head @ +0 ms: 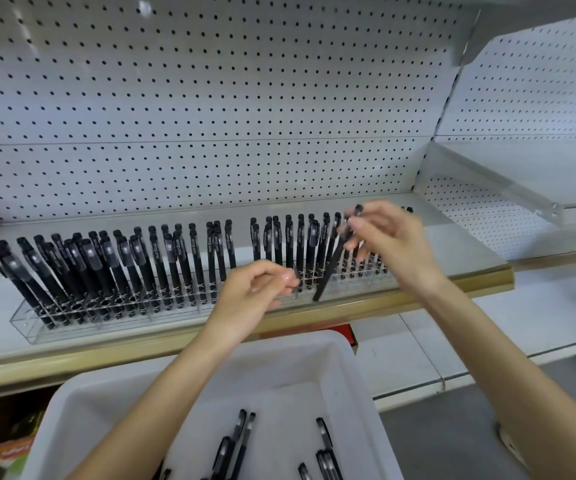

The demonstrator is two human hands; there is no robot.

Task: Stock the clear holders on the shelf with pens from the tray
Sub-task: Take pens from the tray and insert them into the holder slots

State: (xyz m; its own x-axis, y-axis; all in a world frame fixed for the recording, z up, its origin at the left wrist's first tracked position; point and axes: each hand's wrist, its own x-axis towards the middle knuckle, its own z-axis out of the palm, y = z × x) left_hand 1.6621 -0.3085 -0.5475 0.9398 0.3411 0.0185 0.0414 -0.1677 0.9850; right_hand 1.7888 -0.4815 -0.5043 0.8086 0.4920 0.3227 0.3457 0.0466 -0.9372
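Note:
A long clear holder point(33, 327) lies along the shelf's front edge, with several black pens point(113, 268) standing in its holes. My right hand point(388, 240) pinches one black pen point(331, 268) by its capped top; the pen slants down-left, its tip at the holder's front. My left hand point(258, 289) hovers just left of that tip, fingers loosely curled, thumb and forefinger close together over the holder; I see nothing in it. The white tray point(359, 386) sits below the shelf with several loose black pens point(241, 441) inside.
White pegboard point(210, 98) backs the shelf. A gold strip point(106, 351) trims the shelf's front edge. A clear acrylic divider point(494, 181) stands at the right end. A gap shows in the pen row near the middle. Red objects sit at far left and under the shelf.

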